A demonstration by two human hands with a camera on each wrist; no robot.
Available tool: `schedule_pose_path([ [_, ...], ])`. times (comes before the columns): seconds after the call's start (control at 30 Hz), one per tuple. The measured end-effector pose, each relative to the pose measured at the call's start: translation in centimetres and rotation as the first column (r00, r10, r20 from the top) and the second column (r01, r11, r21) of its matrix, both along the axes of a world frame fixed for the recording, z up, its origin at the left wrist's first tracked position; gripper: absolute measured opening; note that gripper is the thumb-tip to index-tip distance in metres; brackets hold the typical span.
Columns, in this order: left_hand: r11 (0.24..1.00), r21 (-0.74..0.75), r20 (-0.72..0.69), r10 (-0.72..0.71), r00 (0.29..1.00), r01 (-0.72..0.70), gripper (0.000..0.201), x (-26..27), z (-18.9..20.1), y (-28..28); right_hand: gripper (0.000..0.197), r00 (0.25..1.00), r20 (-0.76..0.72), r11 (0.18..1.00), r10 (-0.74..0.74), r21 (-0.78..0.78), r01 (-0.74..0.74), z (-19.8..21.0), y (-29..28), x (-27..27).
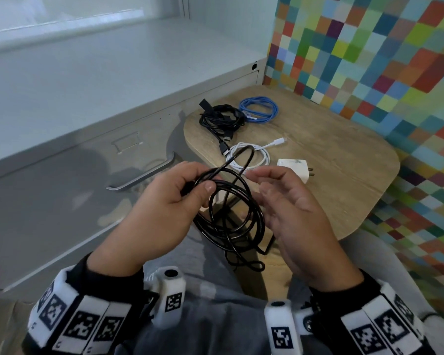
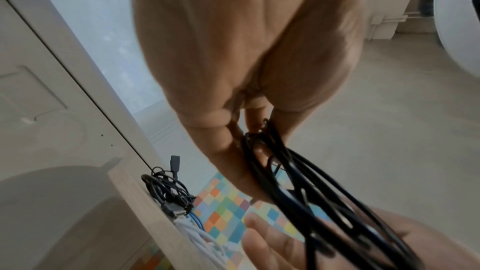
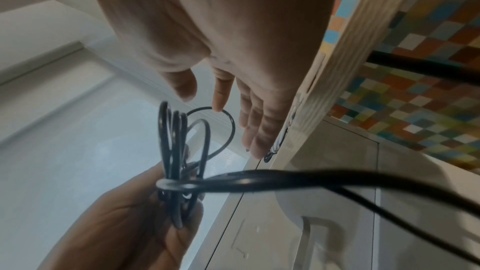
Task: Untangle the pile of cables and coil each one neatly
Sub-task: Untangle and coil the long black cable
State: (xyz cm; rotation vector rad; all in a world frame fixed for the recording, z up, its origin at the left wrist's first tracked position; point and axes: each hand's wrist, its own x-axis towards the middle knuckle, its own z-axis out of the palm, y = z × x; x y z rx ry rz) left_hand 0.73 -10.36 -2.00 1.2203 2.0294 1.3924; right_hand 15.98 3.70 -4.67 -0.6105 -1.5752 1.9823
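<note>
My left hand (image 1: 187, 188) grips a black cable (image 1: 231, 216) gathered into several loops that hang down over my lap. The same black cable (image 2: 298, 188) fans out from the left fingers in the left wrist view. My right hand (image 1: 274, 190) hovers just right of the loops with fingers relaxed and apart, holding nothing. In the right wrist view the right fingers (image 3: 249, 122) stand straight beside the black cable (image 3: 176, 151). On the wooden table (image 1: 331, 155) lie a black cable bundle (image 1: 221, 119), a coiled blue cable (image 1: 259, 110) and a coiled white cable (image 1: 251, 156).
A white charger plug (image 1: 294, 167) lies on the table right of the white cable. A grey metal cabinet (image 1: 75, 175) with a handle stands to the left. A colourful checkered wall (image 1: 382, 60) lies behind and right of the table.
</note>
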Motion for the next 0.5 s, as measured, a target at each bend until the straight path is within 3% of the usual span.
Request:
schedule_pose_path([
  [0.17,0.992,0.042,0.106,-0.123,0.987,0.119,0.018,0.8,-0.6,0.5,0.021,0.994,-0.088,0.984,0.07,-0.157,-0.083,-0.2,-0.1,-0.4],
  [0.3,0.993,0.107,0.2,-0.066,0.977,0.045,0.016,0.0,-0.6,0.3,0.029,0.991,-0.133,0.994,-0.008,-0.106,-0.006,0.4,1.1,0.2],
  [0.43,0.991,0.134,0.436,-0.051,0.898,-0.009,0.016,-1.0,0.0,-0.6,0.031,0.978,-0.148,0.988,-0.146,0.029,0.152,1.3,2.9,1.3],
  [0.5,0.992,0.111,0.384,0.011,0.923,-0.058,0.021,-1.4,0.2,-0.8,0.029,0.973,-0.128,0.964,-0.193,0.159,0.212,1.5,3.4,1.8],
])
